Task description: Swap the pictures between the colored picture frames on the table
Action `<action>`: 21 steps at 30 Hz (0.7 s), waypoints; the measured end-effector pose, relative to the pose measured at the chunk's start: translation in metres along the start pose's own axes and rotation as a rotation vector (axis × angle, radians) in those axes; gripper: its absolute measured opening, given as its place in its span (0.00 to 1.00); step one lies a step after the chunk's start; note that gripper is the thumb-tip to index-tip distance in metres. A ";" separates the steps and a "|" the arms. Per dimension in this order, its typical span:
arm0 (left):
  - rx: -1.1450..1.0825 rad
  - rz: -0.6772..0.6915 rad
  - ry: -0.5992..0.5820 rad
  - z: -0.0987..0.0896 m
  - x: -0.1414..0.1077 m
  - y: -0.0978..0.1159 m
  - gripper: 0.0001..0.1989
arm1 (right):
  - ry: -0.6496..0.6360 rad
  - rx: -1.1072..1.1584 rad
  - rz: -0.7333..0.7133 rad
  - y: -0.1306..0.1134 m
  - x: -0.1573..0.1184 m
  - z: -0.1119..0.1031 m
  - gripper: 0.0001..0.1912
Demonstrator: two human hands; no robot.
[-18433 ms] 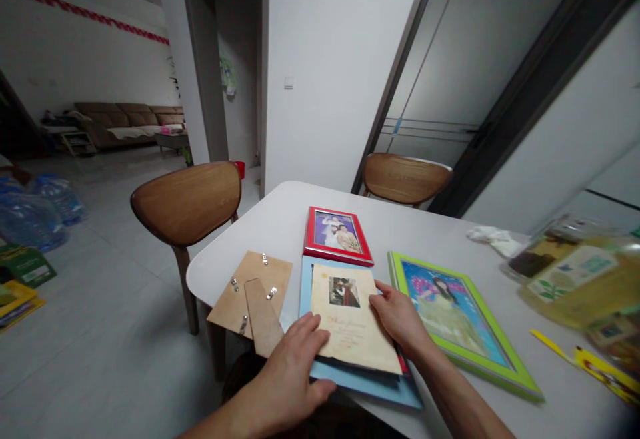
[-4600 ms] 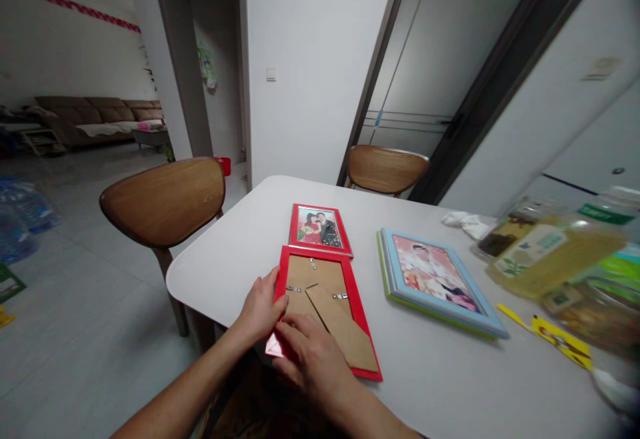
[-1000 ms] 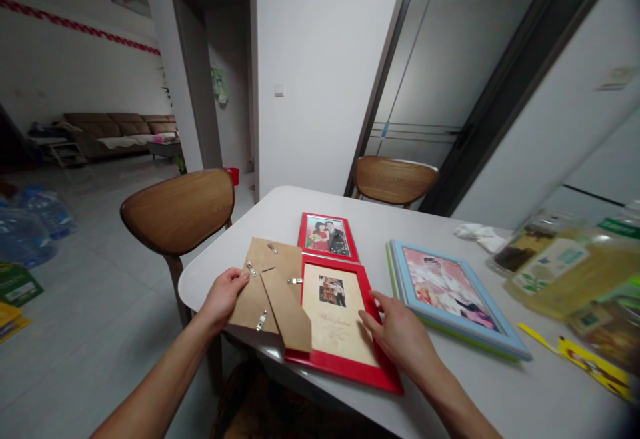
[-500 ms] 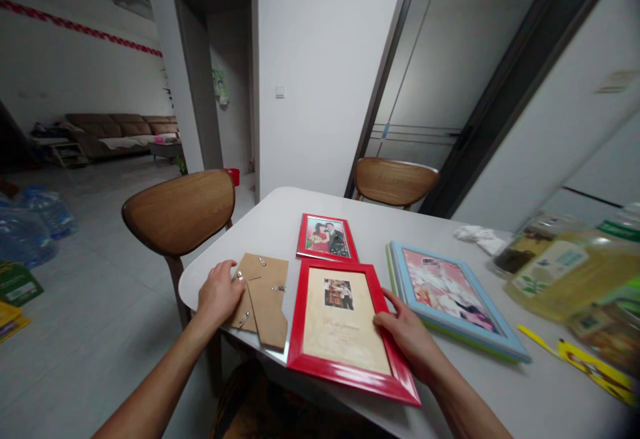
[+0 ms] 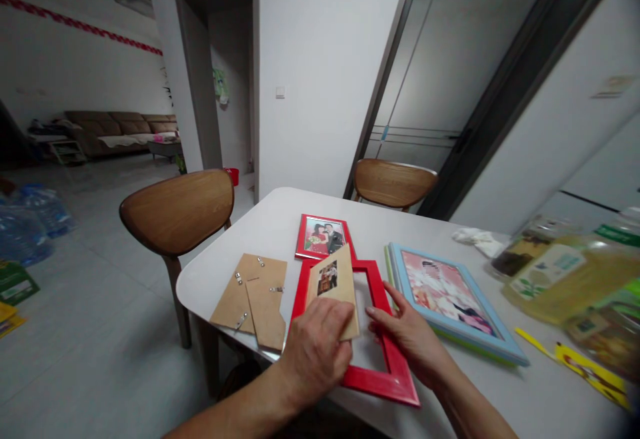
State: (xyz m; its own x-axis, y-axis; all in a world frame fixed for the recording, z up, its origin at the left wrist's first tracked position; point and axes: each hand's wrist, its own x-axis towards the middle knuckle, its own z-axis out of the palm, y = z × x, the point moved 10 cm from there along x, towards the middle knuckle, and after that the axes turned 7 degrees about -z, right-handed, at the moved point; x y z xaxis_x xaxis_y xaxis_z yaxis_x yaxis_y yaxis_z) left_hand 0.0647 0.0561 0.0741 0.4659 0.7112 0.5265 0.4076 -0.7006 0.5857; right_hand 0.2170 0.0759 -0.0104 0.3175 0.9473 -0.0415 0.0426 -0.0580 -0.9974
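Observation:
My left hand (image 5: 320,339) is closed on a cream paper insert (image 5: 346,282) with a small photo printed on it. The insert is tilted up over the larger red picture frame (image 5: 367,378), and the table shows through the frame's opening. My right hand (image 5: 410,332) grips the right side of that frame, thumb towards the opening and fingers at the outer edge. To the left lies a brown backing board (image 5: 267,306) with metal clips and a stand leg. Behind the larger frame, a smaller red picture frame (image 5: 326,236) holds a photo of two people.
A light blue picture frame (image 5: 493,319) lies stacked on a green one at the right. Past it are a white tissue (image 5: 480,239), an oil jug (image 5: 565,279) and a yellow tool (image 5: 590,372). Wooden chairs (image 5: 180,209) stand around the white table.
My left hand has moved right from the backing board and lifted the cream insert out of the larger red frame. My right hand stays on the frame's right side.

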 end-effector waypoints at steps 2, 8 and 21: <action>0.003 -0.116 0.115 -0.028 0.000 -0.020 0.21 | 0.016 -0.200 -0.032 0.004 0.006 -0.011 0.42; 0.020 -0.481 0.236 -0.072 -0.031 -0.095 0.19 | 0.080 -0.856 -0.148 0.009 0.018 -0.027 0.32; 0.538 -0.466 -0.005 -0.056 -0.053 -0.118 0.13 | 0.058 -1.239 -0.269 0.006 0.015 -0.011 0.25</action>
State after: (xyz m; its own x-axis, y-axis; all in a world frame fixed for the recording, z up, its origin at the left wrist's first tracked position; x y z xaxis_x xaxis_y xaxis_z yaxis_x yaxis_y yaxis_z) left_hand -0.0521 0.1041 0.0112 0.1518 0.9445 0.2914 0.8961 -0.2559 0.3626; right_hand 0.2319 0.0861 -0.0159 0.2004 0.9616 0.1873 0.9566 -0.1508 -0.2493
